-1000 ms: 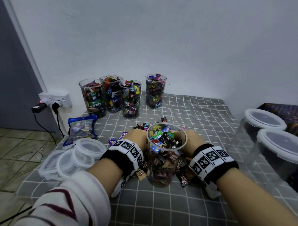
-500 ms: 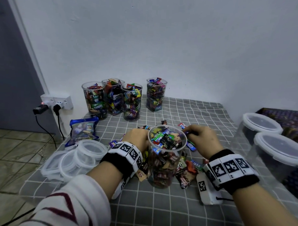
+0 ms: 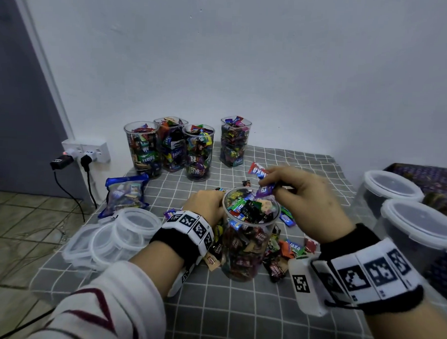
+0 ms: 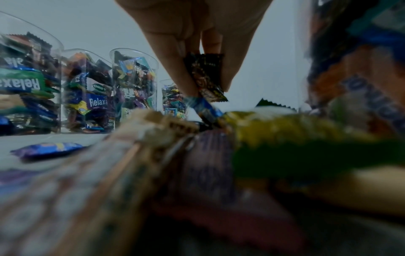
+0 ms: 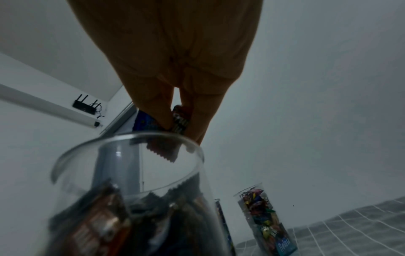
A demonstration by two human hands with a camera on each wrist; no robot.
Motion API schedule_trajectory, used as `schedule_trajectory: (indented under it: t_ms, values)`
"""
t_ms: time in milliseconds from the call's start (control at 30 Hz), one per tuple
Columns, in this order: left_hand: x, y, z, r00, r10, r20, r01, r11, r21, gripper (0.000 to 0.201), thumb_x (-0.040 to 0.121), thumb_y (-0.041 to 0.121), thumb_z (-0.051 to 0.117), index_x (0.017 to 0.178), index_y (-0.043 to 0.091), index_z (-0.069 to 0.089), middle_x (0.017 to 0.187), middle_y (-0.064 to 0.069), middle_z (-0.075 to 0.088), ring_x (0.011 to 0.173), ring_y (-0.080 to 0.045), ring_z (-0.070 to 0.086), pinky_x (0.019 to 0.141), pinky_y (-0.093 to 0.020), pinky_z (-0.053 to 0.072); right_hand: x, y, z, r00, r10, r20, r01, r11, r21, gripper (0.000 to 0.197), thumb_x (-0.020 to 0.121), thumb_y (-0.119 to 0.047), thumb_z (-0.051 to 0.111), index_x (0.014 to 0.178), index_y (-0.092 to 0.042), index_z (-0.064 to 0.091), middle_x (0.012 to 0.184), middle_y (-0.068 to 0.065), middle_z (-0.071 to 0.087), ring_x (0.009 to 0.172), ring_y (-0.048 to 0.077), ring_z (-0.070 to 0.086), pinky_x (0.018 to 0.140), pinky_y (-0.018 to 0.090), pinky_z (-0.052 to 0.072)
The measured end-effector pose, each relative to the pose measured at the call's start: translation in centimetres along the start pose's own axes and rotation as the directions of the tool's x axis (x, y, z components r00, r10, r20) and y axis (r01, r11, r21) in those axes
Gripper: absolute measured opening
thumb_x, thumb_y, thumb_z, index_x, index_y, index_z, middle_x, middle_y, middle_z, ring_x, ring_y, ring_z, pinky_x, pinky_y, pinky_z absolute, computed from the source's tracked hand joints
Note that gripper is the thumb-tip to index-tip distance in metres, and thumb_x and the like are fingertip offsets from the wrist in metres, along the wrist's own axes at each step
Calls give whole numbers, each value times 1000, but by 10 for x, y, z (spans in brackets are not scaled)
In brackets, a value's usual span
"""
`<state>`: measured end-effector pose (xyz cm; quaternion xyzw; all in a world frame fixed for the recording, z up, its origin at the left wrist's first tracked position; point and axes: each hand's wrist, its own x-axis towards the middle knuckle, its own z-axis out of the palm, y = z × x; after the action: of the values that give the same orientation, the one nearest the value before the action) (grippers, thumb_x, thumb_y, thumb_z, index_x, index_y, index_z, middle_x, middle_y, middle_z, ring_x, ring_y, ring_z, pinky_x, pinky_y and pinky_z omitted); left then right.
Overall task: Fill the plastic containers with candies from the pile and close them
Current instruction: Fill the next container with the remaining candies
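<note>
A clear plastic container [image 3: 247,237], nearly full of wrapped candies, stands on the grey checked cloth in the middle of the candy pile [image 3: 285,251]. My right hand [image 3: 271,188] hovers just over its far rim and pinches a few candies [image 3: 259,171] with red-and-white and purple wrappers. In the right wrist view those fingers [image 5: 162,110] grip the candies [image 5: 179,121] right above the container's rim [image 5: 131,140]. My left hand [image 3: 207,203] is low in the pile at the container's left side. Its fingers [image 4: 188,76] pinch a dark-wrapped candy [image 4: 206,78].
Several filled open containers [image 3: 172,146] stand at the back by the wall. A stack of clear lids [image 3: 117,234] and a blue candy bag [image 3: 125,193] lie at the left near the table's edge. Two large lidded tubs [image 3: 419,229] stand on the right. A wall socket [image 3: 87,153] holds plugs.
My right hand left the container's right side, picked candies out of the pile behind it and lifted them over the rim. The left hand stayed at the container's left side.
</note>
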<state>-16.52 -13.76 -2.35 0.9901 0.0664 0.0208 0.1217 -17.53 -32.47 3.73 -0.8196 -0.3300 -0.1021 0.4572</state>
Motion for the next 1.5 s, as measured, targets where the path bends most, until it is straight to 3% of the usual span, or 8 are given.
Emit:
schedule_trajectory:
  t_ms: [167, 300, 433, 533, 767, 1000, 1300, 1500]
  values:
    - [-2, 0, -1, 1000, 8, -16, -8, 1000, -28, 24, 94, 23, 43, 108, 13, 59, 117, -12, 62, 109, -32, 55, 84, -36, 44, -6, 0, 4, 996, -22, 87, 32, 993, -112, 33, 79, 8, 51, 86, -16, 73, 123, -10, 59, 113, 3, 53, 99, 21, 40]
    - [-3, -1, -1, 999, 7, -36, -8, 999, -41, 23, 94, 22, 44, 107, 11, 60, 115, -11, 62, 107, -31, 56, 85, -35, 44, -9, 2, 4, 999, 9, 44, -9, 1000, -12, 38, 87, 6, 47, 90, -26, 68, 122, -16, 57, 110, -9, 51, 91, 11, 41]
    - [-2, -3, 1, 998, 5, -56, -7, 999, -41, 23, 94, 22, 44, 104, 10, 60, 111, -12, 64, 104, -31, 57, 83, -35, 45, -15, 12, 6, 994, 105, 4, -105, 980, 169, 28, 90, -16, 59, 107, -39, 56, 121, -13, 57, 113, -3, 52, 96, 24, 44]
    - [-2, -5, 2, 996, -17, -84, 7, 993, -120, 18, 91, 24, 48, 96, 13, 62, 101, -9, 65, 98, -30, 59, 78, -34, 45, -22, 20, 10, 968, 199, 154, -233, 940, 250, 74, 65, -45, 74, 130, -36, 40, 128, -18, 48, 112, -12, 49, 89, 11, 44]
    - [-12, -15, -8, 933, -141, -332, -57, 851, -522, 17, 85, 22, 67, 70, 24, 60, 78, 2, 65, 82, -19, 61, 74, -34, 50, -30, 35, 34, 941, 203, 271, -306, 852, 425, 71, 57, -15, 78, 115, -33, 41, 114, -13, 58, 99, -8, 60, 80, 7, 45]
    - [-32, 2, -52, 874, -120, -471, -301, 628, -718, 21, 80, 13, 71, 66, 25, 62, 72, 6, 65, 70, -9, 62, 73, -29, 54, -31, 43, 37, 942, 224, 252, -318, 838, 443, 84, 50, -32, 84, 123, -17, 45, 119, 0, 61, 108, 8, 61, 90, 23, 49]
    - [-50, 34, -56, 907, 151, -394, -363, 755, -546, 12, 78, 16, 73, 69, 22, 66, 67, 10, 65, 68, -6, 62, 70, -30, 55, -32, 43, 37, 947, 220, 236, -307, 840, 448, 71, 56, -20, 83, 116, -15, 46, 110, -1, 64, 103, 7, 63, 85, 23, 49]
    - [-52, 37, -57, 907, 169, -385, -393, 668, -632, 22, 77, 9, 72, 67, 27, 65, 78, 1, 71, 72, -5, 66, 74, -32, 57, -31, 44, 37, 950, 213, 229, -298, 837, 459, 74, 54, -22, 84, 118, -15, 46, 113, 1, 64, 106, 11, 62, 92, 30, 50]
